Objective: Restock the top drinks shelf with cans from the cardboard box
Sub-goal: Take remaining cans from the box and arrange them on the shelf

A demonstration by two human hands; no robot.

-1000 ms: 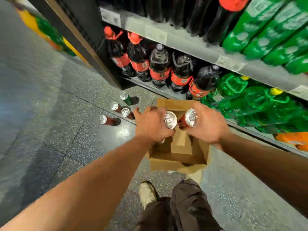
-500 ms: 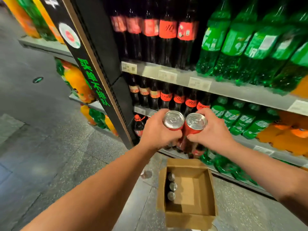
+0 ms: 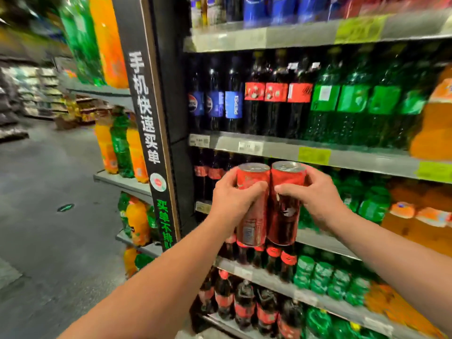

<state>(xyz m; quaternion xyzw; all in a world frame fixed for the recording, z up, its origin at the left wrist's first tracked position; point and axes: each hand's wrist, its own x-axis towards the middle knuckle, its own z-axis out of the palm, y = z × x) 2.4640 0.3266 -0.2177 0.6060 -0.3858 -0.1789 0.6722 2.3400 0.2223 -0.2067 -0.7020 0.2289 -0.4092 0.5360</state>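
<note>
Hands held up before a drinks rack, each wrapped round one tall red can. The left hand (image 3: 232, 200) grips the left can (image 3: 253, 226) by its upper half, fingers curled across the front. The right hand (image 3: 318, 198) grips the right can (image 3: 283, 225) likewise. Both cans stand upright, sides touching, their lower halves bare below the hands. Their silver tops sit just under a middle shelf edge (image 3: 354, 159). The highest shelf in view (image 3: 293, 36) is well above them.

Light: we see it bright and even.
Blur: we find the edges smeared.
Sharpest: the cans (image 3: 254, 226).
</note>
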